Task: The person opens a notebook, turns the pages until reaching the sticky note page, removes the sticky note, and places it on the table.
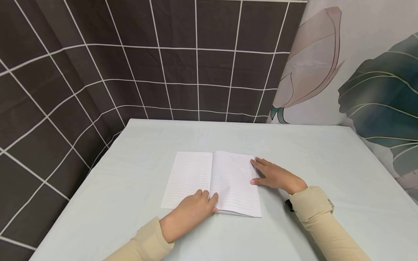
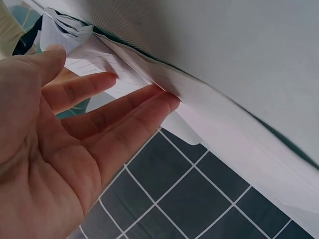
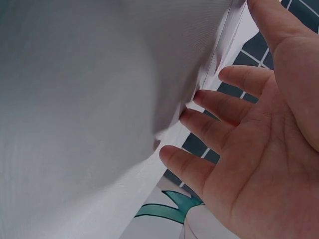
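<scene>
An open notebook (image 1: pixel 230 174) with lined pages lies on the white table. Its left page (image 1: pixel 192 170) is flat, while the right-hand page bulges slightly near the fold. My left hand (image 1: pixel 192 210) rests at the bottom of the fold, its fingertips touching the paper. In the left wrist view, those fingers (image 2: pixel 134 117) extend onto the page, and the thumb is close to several bent sheet edges (image 2: pixel 70 25). At the notebook's right edge is my right hand (image 1: pixel 277 176), fingers spread. The right wrist view shows these fingers (image 3: pixel 209 127) extended with their tips at the paper's edge.
The white table (image 1: pixel 137 188) extends around the notebook on all sides. Behind and to the left hangs a dark cloth with a white grid (image 1: pixel 176 69). A flower-and-leaf patterned cloth (image 1: pixel 326 65) hangs at the back right.
</scene>
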Tool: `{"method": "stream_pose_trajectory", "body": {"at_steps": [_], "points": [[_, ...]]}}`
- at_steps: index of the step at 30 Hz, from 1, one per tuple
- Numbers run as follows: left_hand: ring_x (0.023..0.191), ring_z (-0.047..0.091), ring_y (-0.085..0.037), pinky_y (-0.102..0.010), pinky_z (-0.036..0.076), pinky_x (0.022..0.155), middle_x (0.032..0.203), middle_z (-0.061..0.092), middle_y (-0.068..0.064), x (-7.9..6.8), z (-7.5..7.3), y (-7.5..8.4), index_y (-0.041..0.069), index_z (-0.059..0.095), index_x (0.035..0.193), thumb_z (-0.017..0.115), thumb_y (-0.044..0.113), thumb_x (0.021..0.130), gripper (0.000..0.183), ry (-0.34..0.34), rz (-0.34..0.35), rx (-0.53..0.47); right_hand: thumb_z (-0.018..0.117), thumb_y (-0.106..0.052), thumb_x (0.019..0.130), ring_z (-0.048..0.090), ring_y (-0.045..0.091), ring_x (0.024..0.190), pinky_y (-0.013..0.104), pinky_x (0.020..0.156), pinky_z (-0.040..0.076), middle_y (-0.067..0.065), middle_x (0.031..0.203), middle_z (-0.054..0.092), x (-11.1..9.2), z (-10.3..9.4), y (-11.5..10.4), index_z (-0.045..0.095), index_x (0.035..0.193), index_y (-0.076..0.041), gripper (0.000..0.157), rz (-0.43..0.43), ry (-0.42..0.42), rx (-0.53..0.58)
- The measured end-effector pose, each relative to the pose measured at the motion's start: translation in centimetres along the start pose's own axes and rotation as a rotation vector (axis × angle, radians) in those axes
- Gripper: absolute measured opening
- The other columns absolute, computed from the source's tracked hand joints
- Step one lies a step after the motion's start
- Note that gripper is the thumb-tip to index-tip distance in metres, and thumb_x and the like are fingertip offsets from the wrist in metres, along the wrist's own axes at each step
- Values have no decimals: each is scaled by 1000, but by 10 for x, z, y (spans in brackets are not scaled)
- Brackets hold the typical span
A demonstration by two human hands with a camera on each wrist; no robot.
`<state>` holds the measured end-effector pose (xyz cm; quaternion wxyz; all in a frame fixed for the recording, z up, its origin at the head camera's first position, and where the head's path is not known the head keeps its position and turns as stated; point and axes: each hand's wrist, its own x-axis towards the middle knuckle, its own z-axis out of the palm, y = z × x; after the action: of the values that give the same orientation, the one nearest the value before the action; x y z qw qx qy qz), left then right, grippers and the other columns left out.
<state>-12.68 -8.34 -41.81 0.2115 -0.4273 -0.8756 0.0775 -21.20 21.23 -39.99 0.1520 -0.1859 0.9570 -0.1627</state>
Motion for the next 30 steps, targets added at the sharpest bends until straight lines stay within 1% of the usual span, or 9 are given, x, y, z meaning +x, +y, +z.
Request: {"method": "stream_pose_trajectory", "body": {"at_steps": [4,6,10,13,16,22,24,27,30], "points": [[56,42,-9,-18,42,49,69,57,1,-1,-1,-1,10,61,105,52,42,95,35,-14,15,-7,66,-47,85,25,48,140,61,110,26,28,153,25,0,1,1,32,148,-1,85,1,0,0],[56,44,-9,-18,43,50,69,58,1,-1,-1,-2,10,61,104,52,42,95,34,-9,16,-22,66,-47,85,26,48,140,61,110,26,28,153,25,0,1,1,32,148,-1,86,2,1,-2],[54,44,-8,-18,44,50,66,57,1,-1,-1,-4,11,59,97,55,43,92,32,21,13,-52,67,-47,84,26,49,139,61,109,26,28,153,25,0,2,0,32,148,-1,86,3,2,-5],[53,44,-9,-18,44,50,64,55,1,-1,0,-5,12,57,93,58,45,89,34,44,11,-53,67,-47,84,25,49,139,61,109,26,29,153,25,0,2,0,32,148,0,86,2,2,-7],[52,46,-10,-18,44,50,63,55,1,0,0,-6,12,57,91,59,46,87,35,50,7,-53,67,-46,84,25,49,139,61,109,26,29,153,24,0,2,0,32,148,0,86,3,3,-9],[52,42,-6,-16,46,51,65,57,2,0,-2,-7,12,59,94,55,43,90,32,12,12,-88,67,-47,84,25,49,140,60,110,26,28,153,24,1,3,0,32,148,0,86,5,4,-20],[52,44,-7,-17,46,51,66,58,2,0,-2,-7,12,60,96,55,42,91,30,5,17,-92,67,-47,84,25,49,140,61,110,26,28,153,24,1,2,0,32,148,-1,86,6,3,-20],[54,50,-9,-19,47,51,67,58,2,-1,-3,-6,12,60,99,58,40,92,29,15,23,-79,67,-47,84,25,49,140,61,110,26,28,153,24,0,1,-1,32,148,-1,86,3,1,-20],[55,52,-12,-21,45,48,68,57,2,-1,-3,-5,13,60,102,63,40,89,30,37,16,-53,67,-44,85,25,49,140,60,110,26,28,153,25,-1,1,-1,32,148,-1,83,-2,1,-17]]}}
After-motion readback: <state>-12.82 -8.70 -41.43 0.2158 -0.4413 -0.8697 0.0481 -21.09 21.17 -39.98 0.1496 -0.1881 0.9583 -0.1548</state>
